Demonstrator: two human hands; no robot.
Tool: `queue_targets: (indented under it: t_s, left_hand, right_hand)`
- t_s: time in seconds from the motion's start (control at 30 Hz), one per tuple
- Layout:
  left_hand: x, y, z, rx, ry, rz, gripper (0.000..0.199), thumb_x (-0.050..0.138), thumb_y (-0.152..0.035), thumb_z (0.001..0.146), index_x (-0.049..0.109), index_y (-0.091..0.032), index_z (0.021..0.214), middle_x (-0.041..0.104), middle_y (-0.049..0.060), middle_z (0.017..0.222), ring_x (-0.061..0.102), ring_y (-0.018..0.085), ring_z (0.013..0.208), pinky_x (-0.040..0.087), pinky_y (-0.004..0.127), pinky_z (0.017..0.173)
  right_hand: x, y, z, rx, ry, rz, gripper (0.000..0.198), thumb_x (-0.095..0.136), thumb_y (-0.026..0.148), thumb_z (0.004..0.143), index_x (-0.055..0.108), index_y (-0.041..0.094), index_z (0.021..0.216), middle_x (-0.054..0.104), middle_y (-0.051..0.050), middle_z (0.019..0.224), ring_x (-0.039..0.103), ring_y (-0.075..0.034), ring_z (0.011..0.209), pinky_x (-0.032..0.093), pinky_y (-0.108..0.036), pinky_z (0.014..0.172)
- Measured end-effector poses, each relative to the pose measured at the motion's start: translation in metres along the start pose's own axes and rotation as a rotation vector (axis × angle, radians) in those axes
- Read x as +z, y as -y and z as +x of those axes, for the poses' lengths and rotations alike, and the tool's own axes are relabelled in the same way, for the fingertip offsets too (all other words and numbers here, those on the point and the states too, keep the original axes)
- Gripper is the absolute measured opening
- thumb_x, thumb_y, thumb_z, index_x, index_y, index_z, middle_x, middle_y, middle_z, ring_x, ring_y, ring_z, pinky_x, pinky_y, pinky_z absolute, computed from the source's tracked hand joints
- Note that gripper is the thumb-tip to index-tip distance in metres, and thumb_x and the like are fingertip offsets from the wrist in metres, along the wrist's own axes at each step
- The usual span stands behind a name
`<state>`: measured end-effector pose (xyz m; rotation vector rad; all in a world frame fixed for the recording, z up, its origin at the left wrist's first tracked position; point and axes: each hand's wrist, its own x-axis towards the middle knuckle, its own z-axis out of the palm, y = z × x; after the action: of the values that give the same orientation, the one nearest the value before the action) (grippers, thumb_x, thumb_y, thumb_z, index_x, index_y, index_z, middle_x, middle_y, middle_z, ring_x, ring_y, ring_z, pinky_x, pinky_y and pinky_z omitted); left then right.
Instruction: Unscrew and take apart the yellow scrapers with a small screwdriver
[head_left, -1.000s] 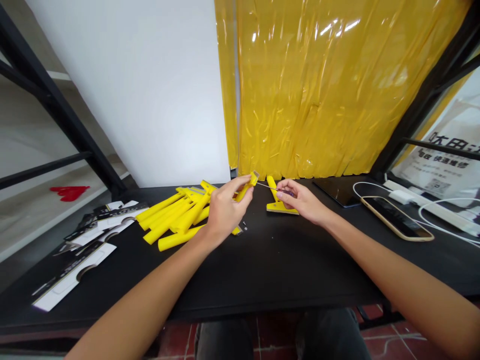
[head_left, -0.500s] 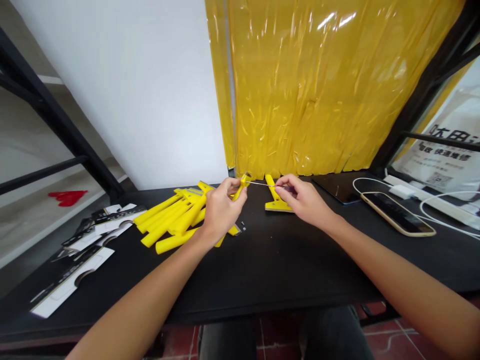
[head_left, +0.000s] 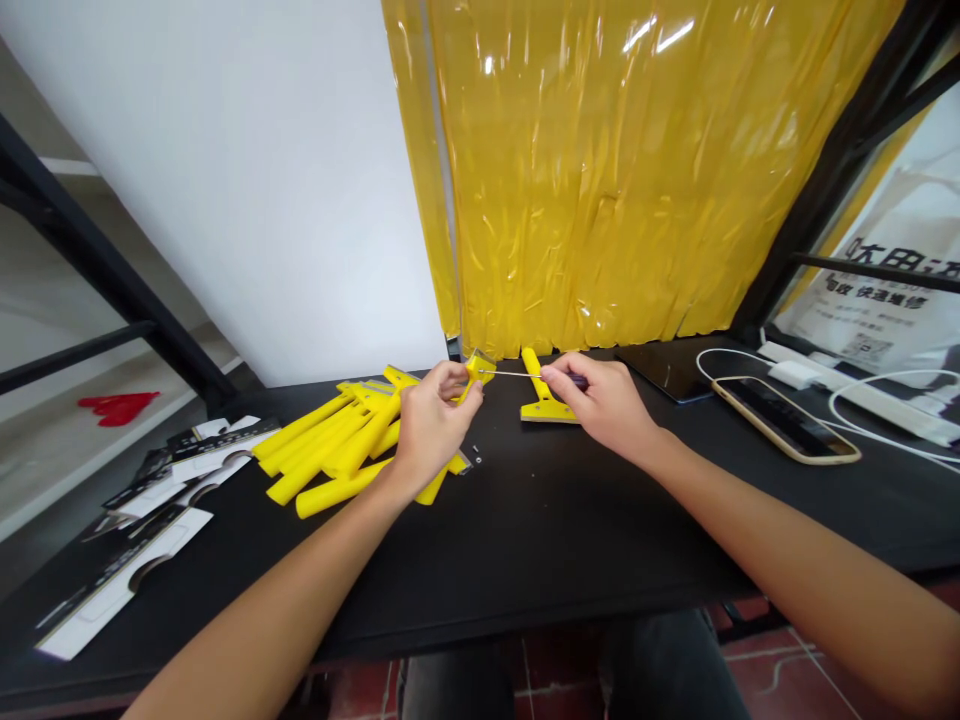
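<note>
My left hand [head_left: 439, 415] is closed round a yellow scraper [head_left: 480, 370], its head raised above the table and part of its handle hidden by my fingers. My right hand [head_left: 607, 400] grips the dark handle of a screwdriver [head_left: 514, 374]. The thin metal shaft points left, its tip at the head of the held scraper. Behind the shaft, a second yellow scraper [head_left: 546, 409] lies on the table near my right fingers. A pile of yellow scrapers [head_left: 322, 440] lies left of my left hand, partly covered by it.
Tiny metal parts [head_left: 476, 455] lie on the black table [head_left: 570, 540] beside the pile. White and black cardboard sleeves [head_left: 142, 570] are at the left. A phone [head_left: 787, 420], a dark tablet [head_left: 667, 375] and white cables with a power strip [head_left: 862, 385] occupy the right.
The camera view has shifted slightly. In my left hand the scraper has turned, so more of its head shows. The screwdriver now lies nearly level, its tip still at the scraper.
</note>
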<state>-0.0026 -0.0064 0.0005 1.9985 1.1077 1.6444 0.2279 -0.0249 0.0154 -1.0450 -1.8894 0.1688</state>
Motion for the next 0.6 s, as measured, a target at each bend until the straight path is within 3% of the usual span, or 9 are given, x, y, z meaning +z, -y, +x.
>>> queue_targets:
  t_s: [0.13,0.3,0.43,0.6]
  left_hand:
    - [0.001,0.004,-0.001,-0.014,0.004,-0.031,0.015,0.072,-0.03,0.084,0.061,-0.021,0.088,0.073,0.001,0.084,0.075,0.018,0.078,0.063,0.028,0.07]
    - [0.001,0.0,0.0,-0.076,-0.026,-0.083,0.016,0.074,-0.03,0.082,0.062,-0.02,0.088,0.072,0.002,0.085,0.074,0.018,0.076,0.062,0.026,0.064]
    - [0.0,-0.013,0.003,-0.247,-0.003,-0.241,0.025,0.077,-0.033,0.078,0.058,-0.018,0.088,0.072,0.003,0.084,0.074,0.019,0.071,0.06,0.024,0.053]
    - [-0.003,-0.025,0.008,-0.475,0.053,-0.475,0.029,0.079,-0.026,0.074,0.055,-0.017,0.087,0.071,0.004,0.077,0.075,0.024,0.068,0.06,0.028,0.051]
  right_hand:
    - [-0.003,0.0,0.003,0.032,0.071,0.049,0.044,0.042,0.048,0.103,0.062,0.021,0.075,0.066,-0.002,0.07,0.058,-0.015,0.062,0.039,-0.03,0.062]
    - [-0.003,0.0,0.003,0.017,0.09,0.013,0.023,0.063,0.046,0.092,0.058,0.024,0.095,0.065,0.001,0.075,0.056,-0.015,0.064,0.039,-0.028,0.062]
    - [-0.001,0.001,0.002,-0.015,0.079,0.025,0.02,0.06,0.042,0.095,0.059,0.022,0.094,0.065,0.0,0.076,0.055,-0.013,0.062,0.039,-0.027,0.061]
    - [0.001,0.0,0.001,-0.098,0.163,-0.001,0.025,0.051,0.039,0.101,0.066,0.02,0.093,0.067,-0.002,0.079,0.058,-0.014,0.068,0.039,-0.028,0.064]
